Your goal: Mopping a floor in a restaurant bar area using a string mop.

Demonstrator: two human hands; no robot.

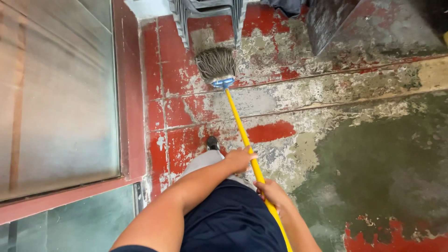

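I hold a mop with a long yellow handle in both hands. My left hand grips the handle higher up, and my right hand grips it lower, close to my body. The grey string mop head with a blue collar rests on the worn red floor, just in front of the legs of a grey plastic chair. My shoe shows below the left hand.
A red-framed glass door or panel runs along the left side. A dark slab-like object stands at the top right. The floor turns green-grey and flaking toward the right.
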